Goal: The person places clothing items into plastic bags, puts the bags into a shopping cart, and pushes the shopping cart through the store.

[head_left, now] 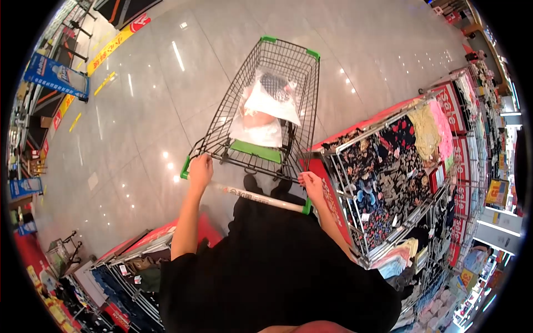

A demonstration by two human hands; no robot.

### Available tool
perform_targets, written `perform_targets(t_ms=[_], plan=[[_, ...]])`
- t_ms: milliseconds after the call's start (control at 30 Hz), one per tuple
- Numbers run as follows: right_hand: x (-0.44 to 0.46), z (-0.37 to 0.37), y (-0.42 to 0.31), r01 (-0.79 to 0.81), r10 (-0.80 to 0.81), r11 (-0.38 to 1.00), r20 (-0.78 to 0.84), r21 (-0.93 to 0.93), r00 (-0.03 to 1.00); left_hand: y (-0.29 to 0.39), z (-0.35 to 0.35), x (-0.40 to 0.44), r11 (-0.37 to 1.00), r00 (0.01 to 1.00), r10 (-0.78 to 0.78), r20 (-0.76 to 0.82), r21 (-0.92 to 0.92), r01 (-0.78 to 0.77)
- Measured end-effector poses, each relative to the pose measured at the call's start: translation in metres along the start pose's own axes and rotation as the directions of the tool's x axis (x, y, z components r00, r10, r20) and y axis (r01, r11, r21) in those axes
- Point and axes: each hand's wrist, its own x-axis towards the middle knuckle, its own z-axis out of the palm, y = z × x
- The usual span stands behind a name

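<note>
A wire shopping cart (222,117) with green corners stands in front of me. Its pale handle bar (252,197) crosses close to my body. At the cart's left rear corner, my left hand (201,168) is closed on the wire frame. My right hand (311,183) has its fingers curled in at the right rear corner, above the green end of the bar; what they grip is too small to make out. Inside the basket lie white plastic bags (258,133), the upper one with a dark patterned item showing through. A green panel (256,151) is at the basket's near end.
A metal bin of folded floral clothes (383,183) stands close to the right of the cart, with red sale signs (451,111) beyond. Clothing racks (119,288) are at lower left. Grey tiled floor (166,83) lies ahead, and a blue sign (55,76) is at upper left.
</note>
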Motion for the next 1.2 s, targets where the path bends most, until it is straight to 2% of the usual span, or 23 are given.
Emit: perform_targets(t_ms=[33,67,100,133,200,267,300,467,667,900,1000,1033,1200], plan=[[-0.017,0.001,0.004,0.059,-0.055,0.986,0.034,-0.155,0.998,0.005,0.001,-0.013,0.999,0.998,0.009,-0.06,-0.043,-0.012],[-0.03,0.004,0.006,0.127,-0.108,0.944,0.079,-0.305,0.991,0.013,0.001,-0.022,0.999,0.999,0.017,-0.047,-0.049,-0.019],[-0.047,0.014,-0.01,0.083,-0.037,0.879,0.105,-0.47,0.994,0.022,-0.001,-0.03,0.996,0.999,0.007,0.032,0.087,-0.01],[-0.056,0.021,-0.009,0.167,-0.073,0.793,0.182,-0.586,0.981,0.029,-0.003,-0.033,0.974,0.994,-0.01,0.106,0.224,-0.014],[-0.073,0.038,-0.008,0.287,-0.073,0.567,0.299,-0.772,0.951,0.037,-0.007,-0.026,0.977,0.995,0.001,0.096,0.214,-0.022],[-0.075,0.047,-0.015,0.217,-0.017,0.528,0.245,-0.821,0.969,0.04,-0.007,-0.016,0.98,0.981,-0.115,0.156,0.179,0.087],[-0.075,0.051,-0.017,0.155,0.044,0.48,0.2,-0.863,0.979,0.04,-0.006,-0.014,0.981,0.982,-0.105,0.16,0.176,0.076],[-0.07,0.063,-0.02,0.115,-0.034,0.392,0.111,-0.913,0.993,0.038,-0.006,-0.011,0.987,0.989,-0.095,0.117,0.136,0.079],[-0.06,0.067,-0.033,-0.05,0.114,0.376,-0.008,-0.925,0.993,0.039,-0.001,-0.001,0.978,0.986,-0.147,0.081,0.161,0.133],[-0.031,0.056,-0.046,-0.095,0.21,0.414,-0.007,-0.905,0.978,0.05,0.004,0.038,0.984,0.993,-0.105,0.061,0.15,0.095],[-0.01,0.05,-0.043,-0.067,0.176,0.37,-0.001,-0.926,0.984,0.052,0.01,0.067,0.992,0.996,-0.053,0.073,0.117,0.044],[-0.005,0.048,-0.042,-0.056,0.117,0.391,-0.011,-0.919,0.993,0.053,0.013,0.078,0.987,0.996,-0.044,0.079,0.156,0.031],[0.035,0.049,-0.051,-0.078,0.084,0.424,-0.047,-0.902,0.995,0.068,0.019,0.145,0.972,0.992,-0.026,0.12,0.235,-0.003]])
